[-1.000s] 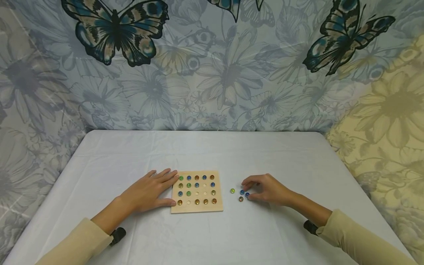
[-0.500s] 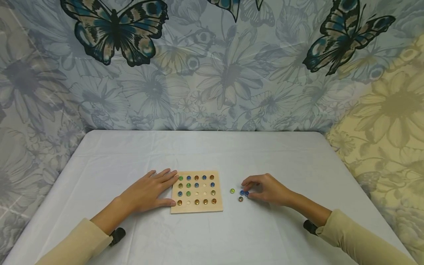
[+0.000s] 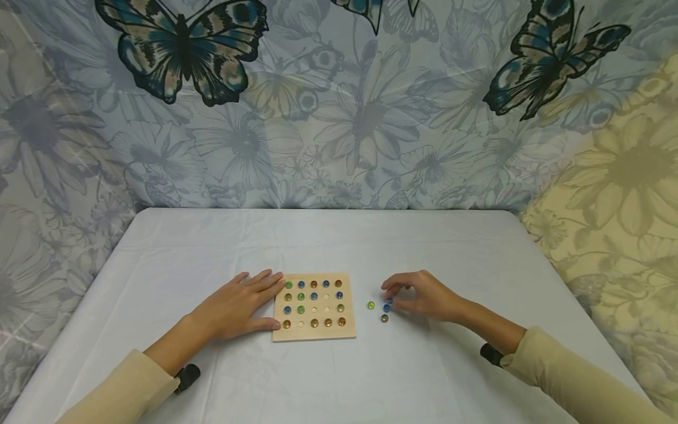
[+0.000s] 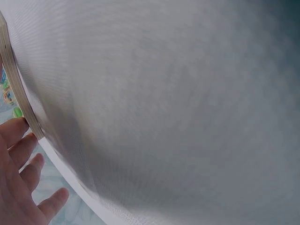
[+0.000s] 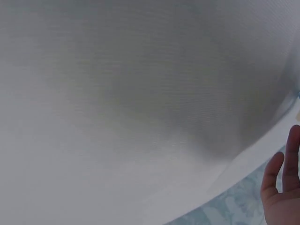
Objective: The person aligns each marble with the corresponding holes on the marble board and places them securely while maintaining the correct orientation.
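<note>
A square wooden board (image 3: 314, 336) with rows of round hollows lies on the table; blue, green and amber marbles sit in most hollows. My left hand (image 3: 233, 307) rests at its left side, fingers spread, fingertips and thumb on the edge. In the left wrist view, fingertips touch the board's side (image 4: 18, 89). To the right of the board, my right hand (image 3: 426, 297) pinches a blue marble (image 3: 389, 300) between thumb and fingers, partly covered by them. Just below it lies another blue marble (image 3: 386, 308). A green marble (image 3: 371, 305) and an amber marble (image 3: 384, 318) lie close by.
A white cloth covers the table (image 3: 328, 241). Behind it hangs a fabric backdrop (image 3: 360, 135) with flowers and butterflies. Several hollows in the middle and lower rows of the board hold no marble.
My right hand has taken a blue marble from beside the other blue one and raised it slightly, moving a little up and left. The left hand and board stay in place.
</note>
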Demonstrator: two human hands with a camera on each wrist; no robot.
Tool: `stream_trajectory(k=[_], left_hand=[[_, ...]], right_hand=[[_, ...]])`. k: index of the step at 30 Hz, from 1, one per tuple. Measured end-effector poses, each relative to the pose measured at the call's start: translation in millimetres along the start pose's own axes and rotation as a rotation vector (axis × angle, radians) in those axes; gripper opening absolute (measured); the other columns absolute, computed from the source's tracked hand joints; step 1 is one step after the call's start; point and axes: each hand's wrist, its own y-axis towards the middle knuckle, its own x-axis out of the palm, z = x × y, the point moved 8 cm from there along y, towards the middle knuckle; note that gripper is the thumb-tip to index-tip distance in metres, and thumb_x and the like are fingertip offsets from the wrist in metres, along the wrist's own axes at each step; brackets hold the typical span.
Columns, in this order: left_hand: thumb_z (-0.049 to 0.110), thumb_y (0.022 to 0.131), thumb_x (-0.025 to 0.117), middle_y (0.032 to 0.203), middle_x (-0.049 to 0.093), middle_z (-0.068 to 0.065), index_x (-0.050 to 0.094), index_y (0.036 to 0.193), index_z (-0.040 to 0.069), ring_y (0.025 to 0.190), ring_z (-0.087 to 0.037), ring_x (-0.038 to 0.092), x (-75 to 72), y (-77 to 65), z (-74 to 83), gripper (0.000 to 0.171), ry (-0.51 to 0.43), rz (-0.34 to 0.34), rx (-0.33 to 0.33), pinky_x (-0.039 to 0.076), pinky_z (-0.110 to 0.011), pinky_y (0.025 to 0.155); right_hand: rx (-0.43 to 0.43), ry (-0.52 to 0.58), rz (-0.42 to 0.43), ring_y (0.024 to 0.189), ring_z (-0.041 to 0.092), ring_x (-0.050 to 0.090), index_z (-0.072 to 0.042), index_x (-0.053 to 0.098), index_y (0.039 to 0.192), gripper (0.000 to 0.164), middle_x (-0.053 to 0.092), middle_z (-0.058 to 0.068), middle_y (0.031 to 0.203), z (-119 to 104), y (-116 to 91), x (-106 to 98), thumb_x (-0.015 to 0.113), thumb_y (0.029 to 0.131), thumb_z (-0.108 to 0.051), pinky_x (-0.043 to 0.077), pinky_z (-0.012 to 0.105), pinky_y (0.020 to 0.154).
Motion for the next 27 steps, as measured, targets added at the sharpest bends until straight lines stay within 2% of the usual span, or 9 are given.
stream_trajectory(k=[10,27], left_hand=[[0.068,0.094,0.048,0.159,0.036,-0.007,0.04,0.154,0.01,0.145,-0.031,0.034,0.4,0.0,0.4,0.084,0.002,0.0,0.002,0.03,-0.06,0.112],[0.067,0.093,0.05,0.158,0.037,-0.008,0.04,0.153,0.01,0.145,-0.031,0.034,-0.5,0.3,0.1,0.083,0.007,0.0,0.0,0.031,-0.06,0.112]], right_hand=[[-0.035,0.005,-0.001,0.097,0.009,0.067,-0.005,0.069,0.117,0.033,0.075,-0.005,0.1,-17,15,1,0.077,0.085,-0.003,0.053,0.043,0.087],[-0.113,0.056,-0.045,0.101,0.008,0.067,-0.006,0.069,0.12,0.032,0.075,-0.004,0.105,-52,51,23,0.075,0.088,-0.003,0.054,0.041,0.089]])
